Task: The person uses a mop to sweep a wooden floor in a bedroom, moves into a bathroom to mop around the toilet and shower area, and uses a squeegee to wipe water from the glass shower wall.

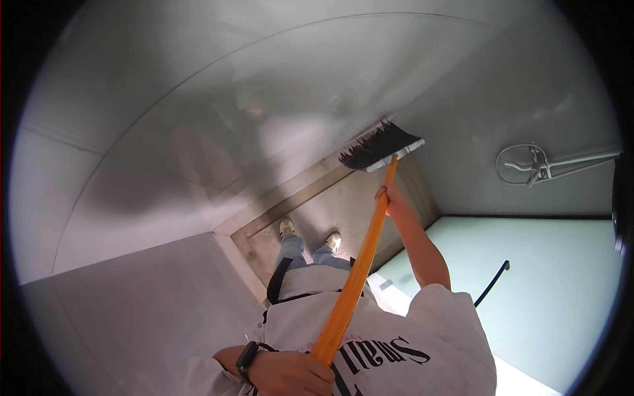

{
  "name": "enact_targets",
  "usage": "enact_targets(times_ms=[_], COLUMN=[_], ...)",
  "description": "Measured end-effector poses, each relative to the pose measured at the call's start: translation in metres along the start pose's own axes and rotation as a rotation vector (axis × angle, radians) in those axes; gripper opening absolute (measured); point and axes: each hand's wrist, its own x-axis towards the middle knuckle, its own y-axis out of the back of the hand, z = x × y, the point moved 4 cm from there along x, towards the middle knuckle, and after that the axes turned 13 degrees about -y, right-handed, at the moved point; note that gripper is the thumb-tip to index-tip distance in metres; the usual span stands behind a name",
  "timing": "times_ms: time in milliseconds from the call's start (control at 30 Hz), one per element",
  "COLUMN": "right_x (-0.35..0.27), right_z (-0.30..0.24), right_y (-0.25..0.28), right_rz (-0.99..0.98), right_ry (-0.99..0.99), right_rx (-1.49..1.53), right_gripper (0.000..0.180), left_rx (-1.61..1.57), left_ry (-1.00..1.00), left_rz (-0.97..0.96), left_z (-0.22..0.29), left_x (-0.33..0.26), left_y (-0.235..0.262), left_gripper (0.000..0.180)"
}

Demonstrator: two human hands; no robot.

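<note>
A broom with an orange handle (356,277) runs slantwise up and away from my body. My left hand (290,373), below a dark wristwatch (247,360), is closed round the handle's near end. Farther up, just under the broom head, my right hand (392,199) grips the same handle with the arm stretched out. The broom head (383,145) has dark bristles and a pale base. Its bristles are raised toward the grey wall at the far side, close to the wall's corner; whether they touch it I cannot tell.
My shoes (333,241) stand on a small floor (337,204) edged by a low ledge (284,195). Smooth grey walls (231,86) rise around it. On the right wall hangs a shower fixture (533,165) with a looped hose. A glass panel (528,264) with a dark bar handle (493,284) stands at right.
</note>
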Motion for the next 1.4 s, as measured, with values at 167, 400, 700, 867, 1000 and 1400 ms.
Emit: enact_targets(times_ms=[167,400,700,867,1000,1400], right_x=[-0.019,-0.055,-0.045,0.008,0.040,0.020], right_z=[-0.012,-0.032,-0.021,0.000,0.010,0.002], right_y=[0.070,0.194,0.188,0.076,-0.032,-0.004], right_rz=[0.080,0.222,0.269,0.295,0.007,-0.026], right_ry=[0.053,0.075,0.016,0.050,0.063,-0.075], right_rx=[0.082,0.120,0.255,-0.033,-0.230,0.035], right_gripper=[0.013,0.014,0.019,0.014,0.016,0.016], left_rx=[-0.139,-0.190,-0.362,-0.100,0.035,0.087], left_ry=[0.018,0.011,0.038,0.063,0.064,0.040], left_rz=[-0.138,0.099,0.080,0.131,0.041,-0.072], left_z=[-0.029,-0.066,-0.064,-0.027,0.000,-0.020], left_x=[0.008,-0.010,-0.014,-0.021,-0.008,0.013], left_y=[0.000,0.005,0.032,0.037,0.025,-0.019], left_gripper=[0.028,0.032,0.036,0.035,0.032,0.031])
